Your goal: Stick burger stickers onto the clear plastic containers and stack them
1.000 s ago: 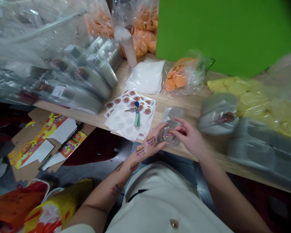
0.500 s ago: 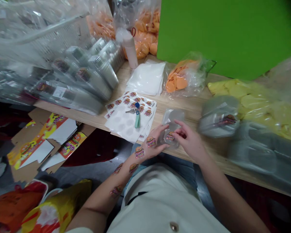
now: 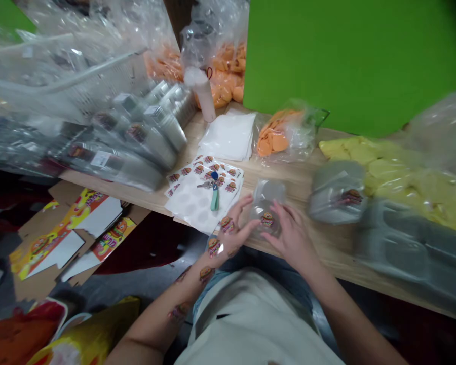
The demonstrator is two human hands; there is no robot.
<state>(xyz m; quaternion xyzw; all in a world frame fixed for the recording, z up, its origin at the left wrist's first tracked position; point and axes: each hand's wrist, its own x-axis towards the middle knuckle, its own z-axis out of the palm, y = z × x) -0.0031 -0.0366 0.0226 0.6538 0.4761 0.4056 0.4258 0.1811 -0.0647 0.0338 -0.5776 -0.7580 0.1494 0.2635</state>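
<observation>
Handling proceeds at the front edge of the wooden table (image 3: 300, 178): the left hand (image 3: 231, 228) and the right hand (image 3: 292, 238) flank a clear plastic clamshell (image 3: 266, 205), one on each side. The left hand is released, with its fingers spread and raised and its fingertips just beside the shell's left side. The right hand has its fingers curved against the shell's right side; the pictures do not settle whether they grip it or only touch it. The clamshell sits between the hands, in front of the body. Whether it rests on the wood or is slightly lifted cannot be determined. Its walls are transparent, and a round burger sticker (image 3: 267, 219) faces up on its lower part. Matching stickers mark the back of the left hand and the left forearm (image 3: 182, 299). Left of the hands lie sticker sheets (image 3: 203, 195) with bare round patches, and a key ring with a teal strap (image 3: 215, 198) lies on them. Beyond stand a stack of white sheets (image 3: 228, 134), a bag of orange discs (image 3: 275, 139) and, to the right, a second labelled clamshell (image 3: 338, 195).
</observation>
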